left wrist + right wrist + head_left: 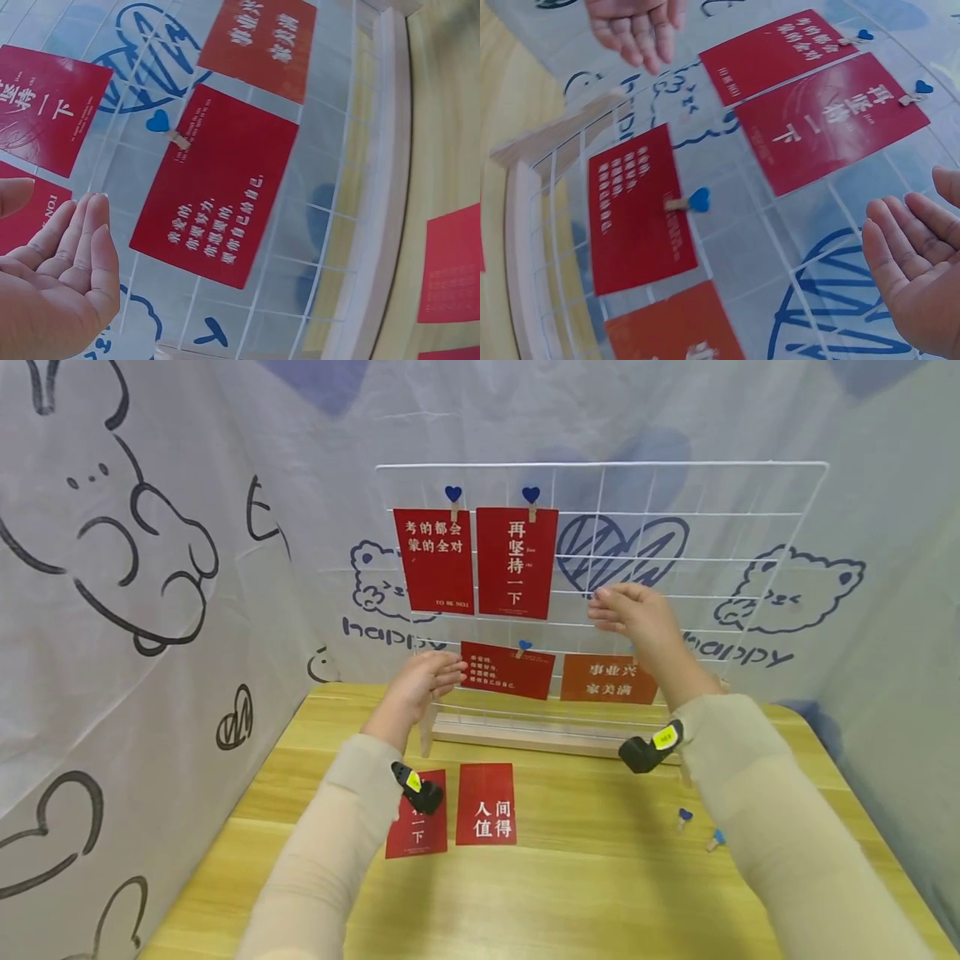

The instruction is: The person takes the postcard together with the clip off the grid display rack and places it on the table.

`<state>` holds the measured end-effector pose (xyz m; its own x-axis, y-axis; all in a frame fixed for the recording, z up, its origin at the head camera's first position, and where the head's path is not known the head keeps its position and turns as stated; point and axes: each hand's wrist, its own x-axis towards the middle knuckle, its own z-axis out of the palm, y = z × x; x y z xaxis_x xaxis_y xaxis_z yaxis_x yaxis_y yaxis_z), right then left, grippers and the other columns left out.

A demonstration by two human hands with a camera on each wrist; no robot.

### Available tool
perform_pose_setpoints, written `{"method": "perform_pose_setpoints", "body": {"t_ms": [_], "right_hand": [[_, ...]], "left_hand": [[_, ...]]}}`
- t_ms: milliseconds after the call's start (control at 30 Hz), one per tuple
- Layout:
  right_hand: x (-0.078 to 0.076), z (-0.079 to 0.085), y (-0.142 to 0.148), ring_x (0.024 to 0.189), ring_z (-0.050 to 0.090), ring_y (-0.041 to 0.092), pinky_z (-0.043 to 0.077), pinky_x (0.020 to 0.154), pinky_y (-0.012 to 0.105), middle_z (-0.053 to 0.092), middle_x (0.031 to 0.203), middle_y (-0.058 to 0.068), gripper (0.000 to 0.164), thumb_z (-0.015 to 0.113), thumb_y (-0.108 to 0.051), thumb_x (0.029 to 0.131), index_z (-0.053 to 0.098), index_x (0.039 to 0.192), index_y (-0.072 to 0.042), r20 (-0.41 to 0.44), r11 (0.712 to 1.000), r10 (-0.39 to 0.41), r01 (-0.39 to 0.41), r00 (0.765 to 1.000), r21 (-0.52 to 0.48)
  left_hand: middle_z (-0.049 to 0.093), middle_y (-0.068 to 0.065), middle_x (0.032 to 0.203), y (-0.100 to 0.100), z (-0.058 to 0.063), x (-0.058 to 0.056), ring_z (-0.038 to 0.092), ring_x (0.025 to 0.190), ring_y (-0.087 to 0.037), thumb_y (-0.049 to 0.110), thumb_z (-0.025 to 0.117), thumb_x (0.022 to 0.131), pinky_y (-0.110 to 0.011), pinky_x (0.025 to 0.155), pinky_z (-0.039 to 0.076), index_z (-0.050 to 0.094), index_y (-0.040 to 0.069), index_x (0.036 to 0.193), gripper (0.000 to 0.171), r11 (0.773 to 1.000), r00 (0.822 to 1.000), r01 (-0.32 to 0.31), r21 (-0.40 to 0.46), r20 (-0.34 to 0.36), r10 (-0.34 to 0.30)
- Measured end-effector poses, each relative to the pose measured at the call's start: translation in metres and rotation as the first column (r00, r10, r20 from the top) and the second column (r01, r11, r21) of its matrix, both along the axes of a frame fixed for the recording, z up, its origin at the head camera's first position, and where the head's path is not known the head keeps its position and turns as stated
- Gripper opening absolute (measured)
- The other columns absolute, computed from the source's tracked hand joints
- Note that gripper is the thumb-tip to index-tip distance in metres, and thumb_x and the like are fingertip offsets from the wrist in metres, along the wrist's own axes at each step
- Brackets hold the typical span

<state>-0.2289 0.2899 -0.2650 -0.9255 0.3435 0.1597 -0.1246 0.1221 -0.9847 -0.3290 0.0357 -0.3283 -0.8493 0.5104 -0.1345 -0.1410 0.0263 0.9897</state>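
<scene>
My left hand (425,683) is held up before the white wire grid (690,558), beside the lower red card (510,672); its fingers are extended and hold nothing. Above the orange card (604,679), my right hand (637,618) is raised with straight, empty fingers. Two upright red cards, a left one (437,575) and a right one (517,578), hang higher on the grid from dark blue heart clothespins. A light blue heart clothespin (698,200) grips the lower red card. My right wrist hides part of the orange card's right end.
The grid stands in a wooden base (510,737) on the wood-grain table (585,868). Two red cards lie in front, one (486,822) in full view, another (397,839) partly behind my left wrist camera. Two loose heart clothespins, dark (684,816) and light blue (716,839), lie at right.
</scene>
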Motion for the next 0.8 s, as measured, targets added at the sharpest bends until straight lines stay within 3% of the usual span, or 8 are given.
{"method": "perform_pose_setpoints", "body": {"t_ms": [200, 467, 533, 600, 700, 767, 800], "right_hand": [[-0.010, 0.013, -0.003, 0.081, 0.059, 0.015, 0.045, 0.080, 0.029, 0.060, 0.088, 0.004, 0.029, 0.054, -0.018, 0.085, 0.052, 0.105, 0.004, -0.040, 0.996, -0.019, 0.015, 0.999, -0.084], [-0.019, 0.029, -0.008, 0.089, 0.058, 0.019, 0.043, 0.083, 0.030, 0.059, 0.099, 0.011, 0.034, 0.056, -0.025, 0.083, 0.054, 0.106, 0.000, -0.036, 0.999, -0.024, 0.023, 0.999, -0.048], [-0.029, 0.027, -0.003, 0.093, 0.057, 0.021, 0.043, 0.083, 0.029, 0.058, 0.103, 0.013, 0.038, 0.058, -0.027, 0.081, 0.054, 0.107, 0.000, -0.034, 0.999, -0.018, 0.016, 0.999, -0.047], [-0.051, 0.016, 0.013, 0.091, 0.058, 0.021, 0.046, 0.078, 0.027, 0.059, 0.101, 0.011, 0.036, 0.062, -0.026, 0.079, 0.056, 0.105, -0.003, -0.059, 0.996, 0.016, -0.021, 0.998, -0.087], [-0.064, 0.019, 0.016, 0.091, 0.057, 0.021, 0.047, 0.076, 0.026, 0.059, 0.101, 0.011, 0.037, 0.064, -0.027, 0.077, 0.057, 0.105, -0.004, -0.064, 0.994, 0.029, -0.035, 0.998, -0.103], [-0.063, 0.028, 0.010, 0.092, 0.057, 0.022, 0.047, 0.077, 0.026, 0.059, 0.102, 0.010, 0.036, 0.063, -0.026, 0.078, 0.057, 0.106, -0.003, -0.065, 0.995, 0.019, -0.025, 0.998, -0.100], [-0.055, 0.038, -0.001, 0.094, 0.056, 0.022, 0.046, 0.079, 0.027, 0.058, 0.103, 0.011, 0.037, 0.061, -0.027, 0.079, 0.056, 0.107, -0.003, -0.049, 0.997, -0.002, -0.002, 0.999, -0.080]], "left_hand": [[0.047, -0.017, 0.120, 0.005, 0.008, -0.007, 0.047, 0.107, -0.028, 0.017, 0.042, 0.091, -0.031, 0.090, 0.037, 0.041, -0.005, 0.121, 0.037, 0.999, 0.999, -0.041, -0.003, -0.004, 0.041], [0.050, -0.014, 0.119, 0.015, 0.017, -0.015, 0.047, 0.107, -0.027, 0.017, 0.042, 0.091, -0.031, 0.090, 0.038, 0.044, -0.002, 0.120, 0.035, 0.998, 0.998, -0.065, -0.008, 0.010, 0.065], [0.049, -0.015, 0.119, 0.018, 0.019, -0.017, 0.048, 0.106, -0.026, 0.017, 0.042, 0.091, -0.030, 0.089, 0.038, 0.044, -0.002, 0.120, 0.035, 0.998, 0.998, -0.063, 0.002, 0.011, 0.063], [0.048, -0.016, 0.121, 0.019, 0.022, -0.019, 0.047, 0.107, -0.027, 0.018, 0.043, 0.091, -0.030, 0.090, 0.037, 0.043, -0.002, 0.122, 0.037, 0.998, 0.998, -0.062, 0.020, 0.016, 0.062], [0.047, -0.016, 0.122, 0.023, 0.026, -0.021, 0.047, 0.108, -0.027, 0.017, 0.044, 0.090, -0.032, 0.091, 0.036, 0.042, -0.003, 0.123, 0.038, 0.996, 0.997, -0.077, 0.040, 0.024, 0.076], [0.047, -0.016, 0.122, 0.025, 0.029, -0.023, 0.047, 0.107, -0.026, 0.018, 0.044, 0.090, -0.032, 0.092, 0.036, 0.042, -0.002, 0.123, 0.038, 0.995, 0.996, -0.089, 0.043, 0.026, 0.088], [0.047, -0.016, 0.122, 0.026, 0.030, -0.024, 0.047, 0.107, -0.026, 0.018, 0.043, 0.091, -0.033, 0.092, 0.035, 0.043, -0.002, 0.122, 0.038, 0.995, 0.995, -0.095, 0.044, 0.028, 0.094]]}}
